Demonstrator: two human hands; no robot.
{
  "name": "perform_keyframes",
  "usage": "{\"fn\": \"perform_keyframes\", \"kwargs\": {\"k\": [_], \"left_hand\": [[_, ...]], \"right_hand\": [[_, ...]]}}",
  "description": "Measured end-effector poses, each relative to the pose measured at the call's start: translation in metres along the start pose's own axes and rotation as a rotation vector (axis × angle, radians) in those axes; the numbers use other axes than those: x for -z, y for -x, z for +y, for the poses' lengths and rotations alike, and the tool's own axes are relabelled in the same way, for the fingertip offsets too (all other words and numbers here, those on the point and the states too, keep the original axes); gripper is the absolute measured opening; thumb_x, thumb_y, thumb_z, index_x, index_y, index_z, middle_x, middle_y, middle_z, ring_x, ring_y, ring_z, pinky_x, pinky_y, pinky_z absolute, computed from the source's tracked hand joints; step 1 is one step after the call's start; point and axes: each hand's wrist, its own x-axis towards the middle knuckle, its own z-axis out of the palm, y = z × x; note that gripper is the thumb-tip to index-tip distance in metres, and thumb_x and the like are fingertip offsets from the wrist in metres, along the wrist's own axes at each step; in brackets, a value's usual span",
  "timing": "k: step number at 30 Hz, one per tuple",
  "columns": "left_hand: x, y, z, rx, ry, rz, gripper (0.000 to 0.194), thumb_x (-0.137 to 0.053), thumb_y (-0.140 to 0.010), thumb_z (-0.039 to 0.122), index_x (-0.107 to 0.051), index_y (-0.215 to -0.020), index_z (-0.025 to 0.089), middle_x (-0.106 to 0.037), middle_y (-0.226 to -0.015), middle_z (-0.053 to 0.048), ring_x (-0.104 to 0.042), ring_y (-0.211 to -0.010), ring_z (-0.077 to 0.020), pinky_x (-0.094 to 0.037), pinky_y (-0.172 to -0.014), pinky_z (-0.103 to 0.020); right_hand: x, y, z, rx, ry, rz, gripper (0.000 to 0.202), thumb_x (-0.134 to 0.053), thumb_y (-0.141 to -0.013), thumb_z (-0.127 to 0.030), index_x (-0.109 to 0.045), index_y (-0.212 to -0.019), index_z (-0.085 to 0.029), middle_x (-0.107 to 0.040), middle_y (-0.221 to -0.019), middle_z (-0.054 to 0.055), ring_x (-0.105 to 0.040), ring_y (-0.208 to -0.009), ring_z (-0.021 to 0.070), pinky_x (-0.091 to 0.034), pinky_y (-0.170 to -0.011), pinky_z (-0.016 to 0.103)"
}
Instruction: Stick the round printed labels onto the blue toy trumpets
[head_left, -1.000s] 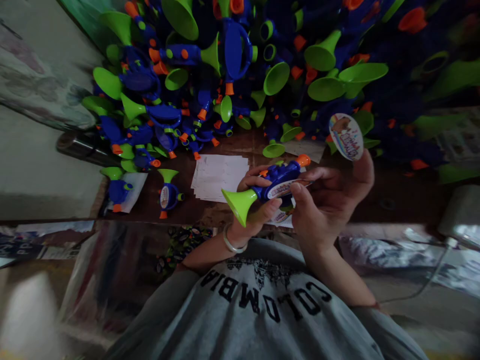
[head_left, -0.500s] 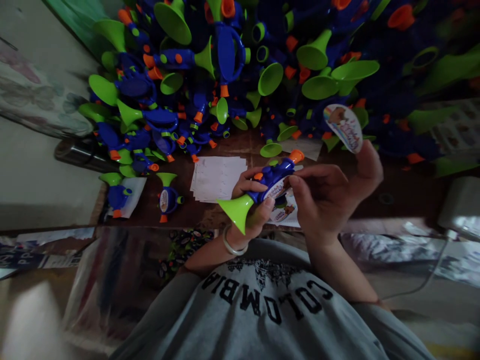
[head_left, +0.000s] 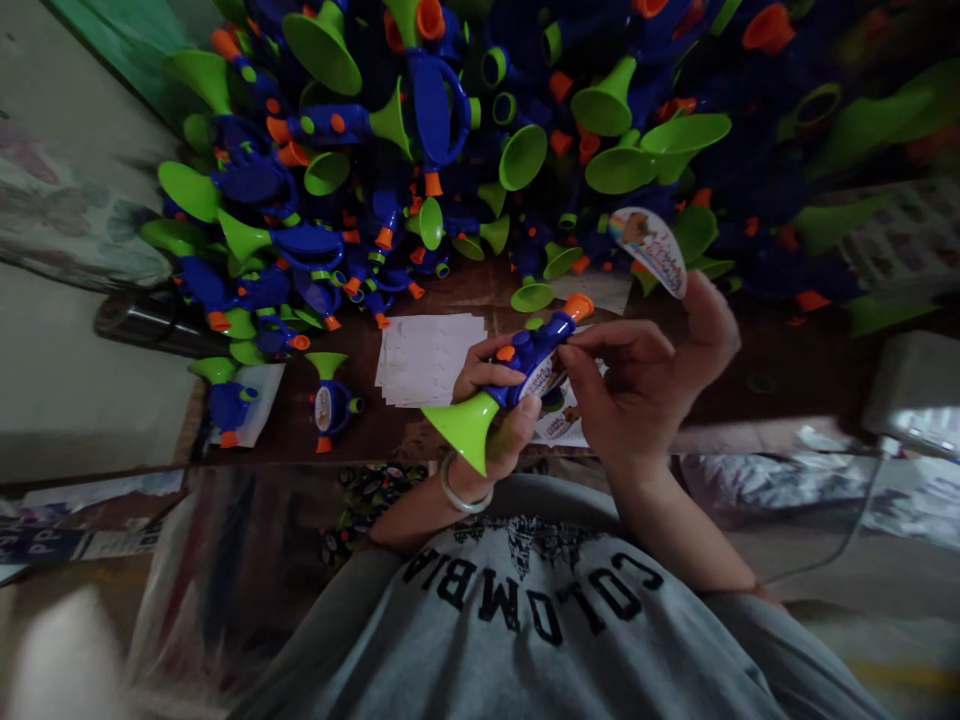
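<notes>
My left hand (head_left: 495, 420) is wrapped round a blue toy trumpet (head_left: 536, 352) with a green bell, orange mouthpiece and orange button. The bell points down to the left. An oval sticker (head_left: 541, 378) lies on the trumpet's side. Thumb and index finger of my right hand (head_left: 637, 385) pinch at the sticker's upper right end, against the toy. Another sticker (head_left: 651, 245) sticks to a raised finger of that same hand. Below the trumpet, partly hidden, is a printed sticker sheet (head_left: 562, 425).
A big heap of similar trumpets (head_left: 442, 110) fills the back of the table (head_left: 720, 400). Stacked white papers (head_left: 427, 358) lie left of my hands. Two trumpets (head_left: 334, 402) (head_left: 231, 402) stand apart at the left. A white box (head_left: 915, 395) with a cable is at the right.
The view has shifted slightly. Both hands still hold the same trumpet and sticker, and the spare sticker on the raised finger has moved a little left relative to the heap.
</notes>
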Motion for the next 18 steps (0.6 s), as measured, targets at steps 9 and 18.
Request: {"fn": "perform_keyframes", "kwargs": {"k": [9,18], "left_hand": [[-0.012,-0.002,0.012,0.209,0.22,0.059,0.041,-0.083,-0.092,0.038,-0.057,-0.124,0.032,-0.069,-0.137,-0.004,-0.072,-0.133,-0.0233,-0.06,-0.119,-0.045],[0.003,0.002,-0.015,0.049,-0.187,-0.025,0.051,-0.082,-0.092,0.043,-0.062,-0.136,0.027,-0.066,-0.143,-0.01,-0.065,-0.142,-0.0296,-0.05,-0.127,-0.052]], "right_hand": [[0.005,0.009,0.028,-0.425,-0.447,-0.271,0.086,-0.083,-0.085,-0.062,-0.038,-0.158,-0.054,-0.065,-0.153,0.002,-0.073,-0.127,0.0274,-0.064,-0.105,0.051],[-0.011,0.024,0.035,-0.461,-0.526,-0.261,0.101,-0.092,-0.077,-0.055,-0.033,-0.158,-0.046,-0.076,-0.133,0.004,-0.077,-0.117,0.0232,-0.066,-0.104,0.046]]}}
